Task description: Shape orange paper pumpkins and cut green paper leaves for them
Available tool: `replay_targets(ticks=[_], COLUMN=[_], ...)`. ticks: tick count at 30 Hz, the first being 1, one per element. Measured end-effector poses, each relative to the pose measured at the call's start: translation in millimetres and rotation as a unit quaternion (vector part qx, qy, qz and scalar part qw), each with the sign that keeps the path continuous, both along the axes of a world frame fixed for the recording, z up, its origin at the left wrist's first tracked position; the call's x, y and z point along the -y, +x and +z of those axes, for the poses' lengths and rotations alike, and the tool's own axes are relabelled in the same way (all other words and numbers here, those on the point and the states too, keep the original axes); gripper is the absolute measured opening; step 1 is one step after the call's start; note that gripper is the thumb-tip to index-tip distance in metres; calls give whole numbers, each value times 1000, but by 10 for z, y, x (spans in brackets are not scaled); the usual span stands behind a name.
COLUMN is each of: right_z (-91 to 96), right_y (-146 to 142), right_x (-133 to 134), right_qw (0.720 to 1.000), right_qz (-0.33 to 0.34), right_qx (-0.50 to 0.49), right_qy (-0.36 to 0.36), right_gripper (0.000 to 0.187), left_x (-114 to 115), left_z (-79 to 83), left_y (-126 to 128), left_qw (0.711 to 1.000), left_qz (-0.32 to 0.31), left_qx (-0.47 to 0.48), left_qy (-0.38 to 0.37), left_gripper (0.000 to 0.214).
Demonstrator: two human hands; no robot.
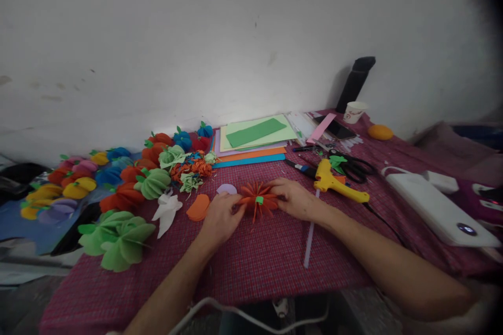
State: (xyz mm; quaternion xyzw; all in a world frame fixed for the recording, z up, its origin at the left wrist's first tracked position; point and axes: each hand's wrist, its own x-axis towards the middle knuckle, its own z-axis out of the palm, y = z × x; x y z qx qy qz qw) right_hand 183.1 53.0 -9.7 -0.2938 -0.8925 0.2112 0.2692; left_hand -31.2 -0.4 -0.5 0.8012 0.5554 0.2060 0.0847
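Observation:
Between my two hands sits an orange paper pumpkin, its folded segments fanned out around a small green paper stem at the centre. My left hand pinches its left side with thumb and fingers. On the opposite side, my right hand has its fingers closed on the outer segments. Beside my left hand lie orange paper circles and a lilac paper piece, partly covered by that hand. A yellow glue gun rests right of my right hand, a translucent glue stick pointing toward me.
Finished paper pumpkins in several colours crowd the left side. Coloured sheets are stacked at the back. Black-handled scissors, a white power bank, a paper cup and an orange fruit stand at right.

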Motion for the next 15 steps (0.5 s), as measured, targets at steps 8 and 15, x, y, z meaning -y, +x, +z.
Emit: replay_targets(ticks=[8, 15], right_z=[-97, 94], right_y=[-14, 75], right_x=[2, 24], right_qw=[999, 997], right_qz=[7, 42], right_qx=[51, 56], right_qy=[-6, -17], right_gripper=[13, 18], left_x=[-20, 13], left_z=[-21, 147], left_y=[0, -128], left_qw=[1000, 999], left_qz=[-16, 14], left_qx=[-15, 41], left_qy=[-17, 3], left_gripper=[13, 10])
